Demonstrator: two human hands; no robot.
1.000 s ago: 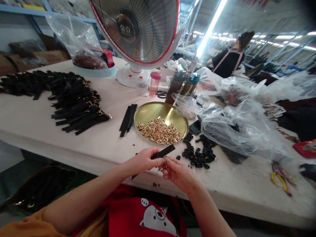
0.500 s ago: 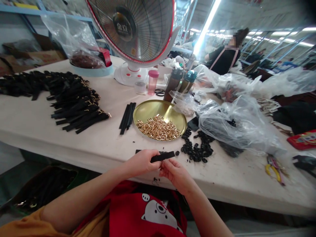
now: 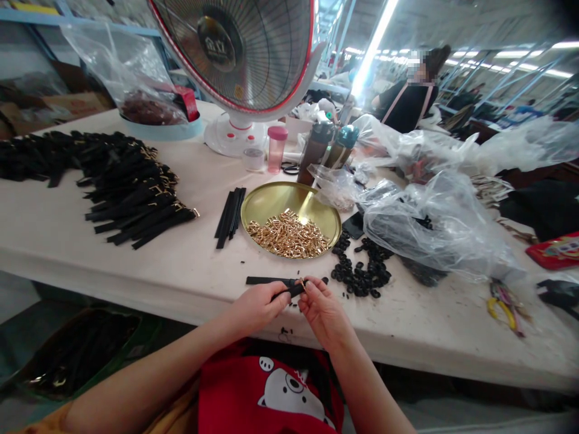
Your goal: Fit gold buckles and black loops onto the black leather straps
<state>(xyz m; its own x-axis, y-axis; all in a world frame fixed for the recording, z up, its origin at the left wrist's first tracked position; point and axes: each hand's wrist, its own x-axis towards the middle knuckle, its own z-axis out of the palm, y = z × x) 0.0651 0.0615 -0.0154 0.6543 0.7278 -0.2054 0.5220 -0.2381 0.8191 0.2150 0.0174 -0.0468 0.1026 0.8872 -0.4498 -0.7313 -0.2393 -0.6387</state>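
Observation:
My left hand (image 3: pixel 259 308) is closed around a short black strap (image 3: pixel 294 291) above the front edge of the table. At the strap's right end, my right hand (image 3: pixel 326 314) pinches a small gold buckle (image 3: pixel 303 283), which appears to be around or against the strap; which of the two I cannot tell. Behind my fingers a second black strip (image 3: pixel 266 281) extends to the left, its right part hidden. Just beyond my hands stands a round gold tray (image 3: pixel 262 199) with a heap of gold buckles (image 3: pixel 289 235). Small black loops (image 3: pixel 362 268) lie to its right.
Black strips (image 3: pixel 230 217) lie left of the tray. Finished-looking straps with buckles (image 3: pixel 136 208) are piled at the left. A round heater (image 3: pixel 239 54), a pink cup (image 3: pixel 277 147) and bottles (image 3: pixel 314 147) stand behind. Plastic bags (image 3: pixel 420 223) and yellow-handled pliers (image 3: pixel 502 310) lie right.
A gold buckle now shows between my right fingers at the strap's end. My left hand has shifted slightly left and down along the strap, and the strap's end is now between both hands.

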